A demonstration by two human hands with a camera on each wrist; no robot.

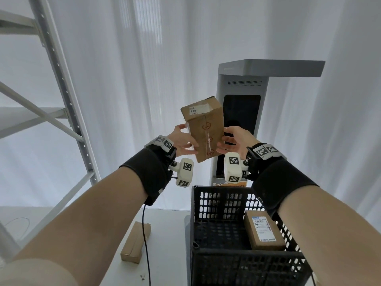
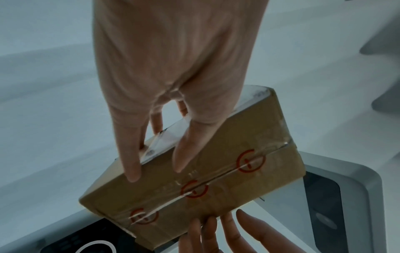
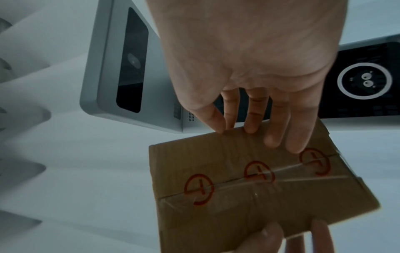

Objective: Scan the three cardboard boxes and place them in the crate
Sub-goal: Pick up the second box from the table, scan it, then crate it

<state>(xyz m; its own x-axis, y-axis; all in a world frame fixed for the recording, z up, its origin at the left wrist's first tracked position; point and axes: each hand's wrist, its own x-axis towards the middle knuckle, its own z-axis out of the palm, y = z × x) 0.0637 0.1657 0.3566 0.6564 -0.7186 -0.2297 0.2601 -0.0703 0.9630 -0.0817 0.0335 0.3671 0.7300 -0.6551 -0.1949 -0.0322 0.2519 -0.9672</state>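
I hold a tall cardboard box (image 1: 203,129) with red round marks and a taped seam up in the air, in front of the grey scanner (image 1: 243,89). My left hand (image 1: 182,141) grips its left side, two digits on the taped face (image 2: 227,162) and the others behind. My right hand (image 1: 232,141) touches the right side with straight fingers (image 3: 275,135) laid on the taped face (image 3: 259,188). A second, labelled box (image 1: 265,232) lies inside the black crate (image 1: 206,252). A third box (image 1: 136,241) lies on the white table.
The crate stands directly below my right forearm, at the scanner's foot. A grey metal shelf frame (image 1: 68,112) rises at the left. White curtains hang behind. A black cable (image 1: 145,234) hangs from my left wrist over the table box.
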